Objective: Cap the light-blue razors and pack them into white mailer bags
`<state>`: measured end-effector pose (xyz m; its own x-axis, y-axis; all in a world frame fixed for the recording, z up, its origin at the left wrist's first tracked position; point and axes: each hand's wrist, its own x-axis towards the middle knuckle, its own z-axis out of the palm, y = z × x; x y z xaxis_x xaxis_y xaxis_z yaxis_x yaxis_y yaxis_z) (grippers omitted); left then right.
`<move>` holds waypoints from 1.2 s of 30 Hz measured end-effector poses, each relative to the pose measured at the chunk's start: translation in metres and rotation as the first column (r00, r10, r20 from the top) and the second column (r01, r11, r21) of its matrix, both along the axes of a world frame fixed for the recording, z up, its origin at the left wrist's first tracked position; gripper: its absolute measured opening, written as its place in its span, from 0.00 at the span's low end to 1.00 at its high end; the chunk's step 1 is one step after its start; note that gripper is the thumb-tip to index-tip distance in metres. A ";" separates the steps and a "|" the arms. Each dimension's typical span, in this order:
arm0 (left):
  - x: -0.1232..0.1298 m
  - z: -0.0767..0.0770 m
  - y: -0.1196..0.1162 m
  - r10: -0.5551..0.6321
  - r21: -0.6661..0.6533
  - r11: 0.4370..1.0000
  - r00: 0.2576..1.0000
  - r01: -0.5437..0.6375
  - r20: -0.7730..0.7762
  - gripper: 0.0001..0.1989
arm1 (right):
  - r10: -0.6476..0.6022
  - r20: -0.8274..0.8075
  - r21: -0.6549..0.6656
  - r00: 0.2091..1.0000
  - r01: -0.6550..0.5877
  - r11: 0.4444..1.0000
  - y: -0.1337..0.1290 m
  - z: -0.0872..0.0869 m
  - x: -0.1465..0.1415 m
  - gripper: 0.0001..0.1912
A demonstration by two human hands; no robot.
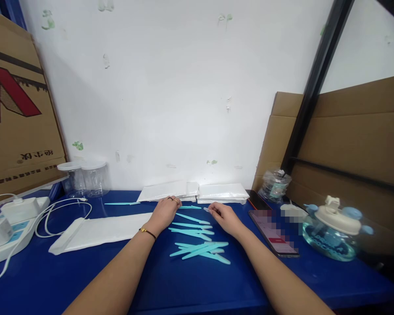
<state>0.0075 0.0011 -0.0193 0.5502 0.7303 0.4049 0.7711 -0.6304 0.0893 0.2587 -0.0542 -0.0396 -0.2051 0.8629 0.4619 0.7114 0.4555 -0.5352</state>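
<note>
Just in front of the white packets, my left hand (166,213) has its fingers closed at the near end of a turquoise eyebrow razor (189,207), which points right. My right hand (226,218) pinches a small clear blade cap (206,209), a short gap away from that razor's tip. Between my forearms lie several more razors: a spread-out row (193,219) and, closer to me, a crossed pile (200,250). A single razor (122,203) rests farther left, beyond a long white pouch (111,229) that my left forearm partly covers.
Two stacks of white packets (166,191) lean by the wall. Clear lidded jars (96,180), a cable and a power strip (26,234) occupy the left. To the right are a phone (272,232), a wrapped jar (276,186) and a water bottle (335,232). Cardboard flanks both sides.
</note>
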 end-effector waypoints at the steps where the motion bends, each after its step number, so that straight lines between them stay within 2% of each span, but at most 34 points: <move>1: 0.001 0.000 0.000 -0.008 0.001 1.000 1.000 0.008 0.002 0.13 | 0.002 -0.015 -0.002 1.000 -0.002 1.000 0.000 0.000 -0.001 0.10; 13: 0.012 0.005 -0.013 -0.038 -0.023 0.999 0.999 0.038 -0.022 0.12 | 0.032 -0.005 -0.052 0.999 -0.033 0.998 -0.006 0.006 -0.011 0.09; 17: 0.020 0.006 -0.020 -0.073 -0.083 0.994 0.997 0.071 -0.024 0.13 | 0.046 0.016 -0.050 0.999 -0.045 0.998 -0.006 0.006 -0.012 0.09; 22: 0.024 -0.001 -0.021 -0.093 -0.202 0.975 0.996 0.091 -0.002 0.15 | 0.039 0.092 -0.020 0.995 -0.037 0.999 -0.002 0.001 -0.006 0.07; 24: 0.023 -0.002 -0.024 -0.122 -0.283 0.952 0.993 0.119 0.009 0.22 | 0.040 0.155 -0.004 0.987 -0.040 0.999 -0.002 0.000 -0.004 0.06; 28: 0.019 0.002 -0.039 -0.218 -0.469 0.866 0.975 0.174 -0.041 0.45 | 0.082 0.241 -0.057 0.967 -0.071 0.996 -0.011 0.006 -0.003 0.07; 31: 0.020 0.008 -0.055 -0.272 -0.465 0.864 0.956 0.193 -0.109 0.53 | 0.151 0.253 -0.155 0.955 -0.114 0.981 -0.028 0.014 -0.005 0.12; 32: 0.020 0.011 -0.060 -0.281 -0.456 0.868 0.952 0.198 -0.122 0.52 | 0.172 0.260 -0.181 0.950 -0.127 0.975 -0.036 0.016 -0.007 0.19; 34: 0.022 0.015 -0.071 -0.294 -0.448 0.869 0.947 0.207 -0.132 0.46 | 0.206 0.290 -0.220 0.934 -0.144 0.965 -0.054 0.018 -0.013 0.41; 35: 0.022 0.016 -0.077 -0.301 -0.448 0.868 0.944 0.214 -0.133 0.42 | 0.221 0.310 -0.231 0.925 -0.152 0.961 -0.064 0.019 -0.017 0.47; 36: 0.023 0.016 -0.083 -0.307 -0.447 0.867 0.942 0.219 -0.134 0.38 | 0.233 0.331 -0.233 0.914 -0.161 0.959 -0.073 0.018 -0.021 0.48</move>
